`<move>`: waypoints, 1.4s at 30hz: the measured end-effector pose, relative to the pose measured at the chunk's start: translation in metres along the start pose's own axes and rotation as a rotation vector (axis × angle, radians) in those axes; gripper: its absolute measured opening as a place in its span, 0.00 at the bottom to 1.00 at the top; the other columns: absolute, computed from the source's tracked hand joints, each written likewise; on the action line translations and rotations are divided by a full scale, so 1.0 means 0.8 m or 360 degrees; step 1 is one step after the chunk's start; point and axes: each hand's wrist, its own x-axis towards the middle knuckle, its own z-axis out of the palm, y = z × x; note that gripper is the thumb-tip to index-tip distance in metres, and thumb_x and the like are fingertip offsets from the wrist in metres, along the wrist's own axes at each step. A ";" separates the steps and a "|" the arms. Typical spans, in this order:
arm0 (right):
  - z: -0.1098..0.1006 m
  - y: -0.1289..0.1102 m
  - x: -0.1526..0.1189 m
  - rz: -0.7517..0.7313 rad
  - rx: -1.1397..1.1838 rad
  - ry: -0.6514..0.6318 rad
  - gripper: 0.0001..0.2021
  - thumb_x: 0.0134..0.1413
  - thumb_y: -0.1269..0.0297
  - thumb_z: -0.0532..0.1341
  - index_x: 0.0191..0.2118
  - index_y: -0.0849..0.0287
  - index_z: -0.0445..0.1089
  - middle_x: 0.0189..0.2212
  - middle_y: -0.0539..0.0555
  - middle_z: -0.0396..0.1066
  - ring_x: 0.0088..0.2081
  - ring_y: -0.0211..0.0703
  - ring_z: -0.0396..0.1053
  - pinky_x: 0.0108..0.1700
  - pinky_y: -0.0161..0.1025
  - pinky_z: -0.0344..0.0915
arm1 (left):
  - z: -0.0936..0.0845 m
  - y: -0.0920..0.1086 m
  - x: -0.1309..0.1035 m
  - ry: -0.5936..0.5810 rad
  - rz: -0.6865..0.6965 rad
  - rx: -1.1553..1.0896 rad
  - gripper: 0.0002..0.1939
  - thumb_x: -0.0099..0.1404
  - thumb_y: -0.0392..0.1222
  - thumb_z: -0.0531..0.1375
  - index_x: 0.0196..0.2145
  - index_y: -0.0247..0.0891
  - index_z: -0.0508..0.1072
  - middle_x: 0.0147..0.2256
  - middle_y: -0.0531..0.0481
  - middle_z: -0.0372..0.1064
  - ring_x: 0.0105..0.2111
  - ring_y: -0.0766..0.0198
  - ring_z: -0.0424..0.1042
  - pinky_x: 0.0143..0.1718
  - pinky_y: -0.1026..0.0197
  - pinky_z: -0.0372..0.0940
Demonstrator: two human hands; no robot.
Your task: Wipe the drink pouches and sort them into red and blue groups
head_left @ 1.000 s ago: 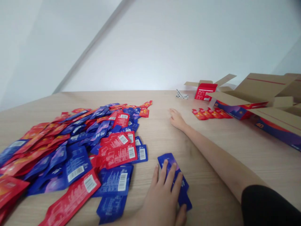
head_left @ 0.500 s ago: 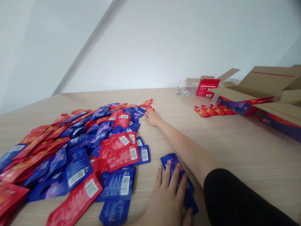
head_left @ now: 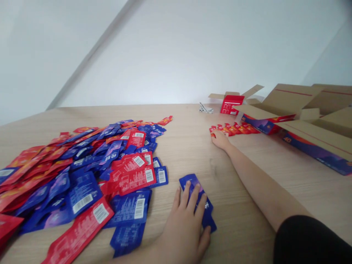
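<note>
My left hand point(head_left: 187, 220) lies with fingers spread over a blue pouch point(head_left: 207, 205) on the table at the lower middle. My right hand point(head_left: 220, 139) reaches far out, its fingers bent down on a red pouch point(head_left: 212, 129) at the left end of a row of overlapping red pouches point(head_left: 238, 128). To the left spreads a large heap of red and blue pouches, among them a red one point(head_left: 136, 176) and a blue one point(head_left: 82, 194), several with barcodes showing.
A small open red box point(head_left: 230, 105) and a crumpled paper point(head_left: 205, 108) stand near the wall. Large open cartons point(head_left: 316, 146) with cardboard flaps fill the right side of the wooden table point(head_left: 187, 146).
My right hand has moved right with a red pouch, from the heap's far edge to the red row. My left hand stays over the blue pouch. The view has shifted slightly right.
</note>
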 end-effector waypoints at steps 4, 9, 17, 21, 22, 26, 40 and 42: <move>0.005 0.010 0.003 -0.0006 0.0018 0.0013 0.15 0.64 0.59 0.59 0.52 0.60 0.70 0.56 0.58 0.67 0.58 0.51 0.64 0.60 0.59 0.58 | -0.003 0.002 0.000 0.0000 -0.0021 -0.0001 0.36 0.66 0.44 0.55 0.69 0.41 0.51 0.71 0.42 0.35 0.69 0.41 0.32 0.66 0.34 0.37; 0.013 0.020 0.015 -0.0007 0.0057 0.0011 0.17 0.63 0.58 0.60 0.54 0.60 0.68 0.55 0.58 0.67 0.55 0.51 0.66 0.56 0.56 0.64 | 0.002 -0.002 -0.002 0.0010 0.0008 0.0008 0.36 0.66 0.45 0.55 0.70 0.43 0.49 0.71 0.44 0.34 0.69 0.42 0.29 0.66 0.34 0.36; 0.016 0.025 0.031 -0.0034 0.0189 0.0008 0.17 0.63 0.58 0.60 0.54 0.60 0.68 0.54 0.58 0.67 0.51 0.49 0.69 0.52 0.53 0.68 | 0.004 -0.004 -0.001 -0.0008 0.0014 -0.0013 0.36 0.67 0.47 0.54 0.70 0.42 0.49 0.71 0.43 0.34 0.69 0.41 0.28 0.66 0.33 0.35; 0.012 0.019 0.033 -0.0017 0.0264 0.0048 0.17 0.63 0.58 0.61 0.54 0.60 0.68 0.53 0.58 0.68 0.52 0.49 0.68 0.53 0.54 0.67 | 0.004 -0.004 -0.001 -0.0013 0.0028 -0.0017 0.37 0.66 0.46 0.55 0.70 0.42 0.49 0.71 0.42 0.35 0.69 0.40 0.28 0.66 0.33 0.35; 0.009 0.017 0.030 -0.0003 0.0278 0.0077 0.17 0.63 0.59 0.60 0.54 0.61 0.68 0.53 0.59 0.68 0.52 0.49 0.68 0.54 0.54 0.65 | 0.003 -0.004 -0.001 -0.0009 0.0030 -0.0017 0.37 0.67 0.46 0.54 0.70 0.41 0.49 0.70 0.42 0.35 0.69 0.40 0.28 0.66 0.33 0.36; -0.012 0.001 0.014 -0.0024 0.0334 0.0246 0.20 0.61 0.74 0.51 0.57 0.66 0.65 0.57 0.67 0.65 0.60 0.56 0.60 0.61 0.59 0.54 | 0.003 -0.001 -0.003 0.0019 0.0034 -0.0011 0.36 0.67 0.46 0.54 0.70 0.40 0.50 0.70 0.41 0.37 0.69 0.40 0.29 0.66 0.32 0.36; -0.022 -0.337 -0.097 -0.1172 0.0631 -0.0450 0.17 0.54 0.56 0.64 0.46 0.62 0.74 0.47 0.62 0.72 0.51 0.51 0.68 0.54 0.44 0.61 | 0.003 0.004 -0.004 0.0138 0.0064 -0.0074 0.35 0.71 0.57 0.46 0.68 0.33 0.53 0.70 0.35 0.37 0.69 0.35 0.31 0.65 0.30 0.39; -0.013 -0.349 -0.094 -0.1067 0.0637 -0.0475 0.20 0.50 0.50 0.67 0.42 0.63 0.75 0.45 0.63 0.72 0.48 0.52 0.69 0.51 0.45 0.63 | 0.002 0.004 -0.006 0.0148 0.0075 -0.0084 0.35 0.72 0.56 0.46 0.68 0.33 0.53 0.70 0.34 0.37 0.68 0.35 0.30 0.65 0.30 0.39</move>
